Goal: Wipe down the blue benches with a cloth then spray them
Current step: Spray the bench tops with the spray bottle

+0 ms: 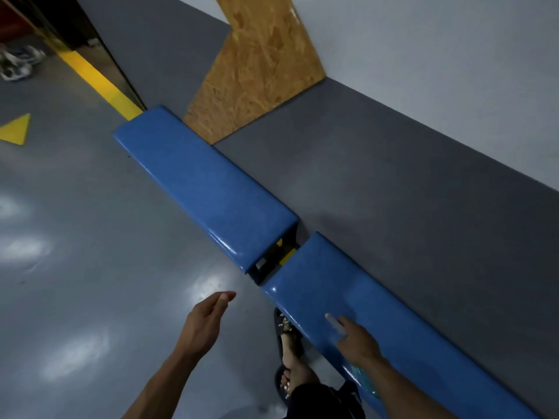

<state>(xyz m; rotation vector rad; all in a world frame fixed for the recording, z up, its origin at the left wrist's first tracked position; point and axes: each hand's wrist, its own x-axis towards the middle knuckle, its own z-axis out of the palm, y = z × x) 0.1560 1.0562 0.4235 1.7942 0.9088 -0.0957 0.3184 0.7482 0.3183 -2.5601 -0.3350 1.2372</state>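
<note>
Two blue benches stand end to end along the wall: the far bench (199,189) and the near bench (402,334), with a small gap between them. My right hand (358,340) hovers over the near bench and grips a spray bottle (364,378). Its white nozzle (332,320) pokes out past my fingers and its teal body shows under my wrist. My left hand (205,322) is held out over the grey floor left of the near bench, fingers straight, holding nothing. No cloth is in view.
A chipboard panel (257,65) leans on the grey wall behind the far bench. A yellow floor stripe (99,83) and yellow triangle (16,130) mark the floor at left. My sandalled feet (290,352) stand beside the near bench. Shoes (18,62) lie far left.
</note>
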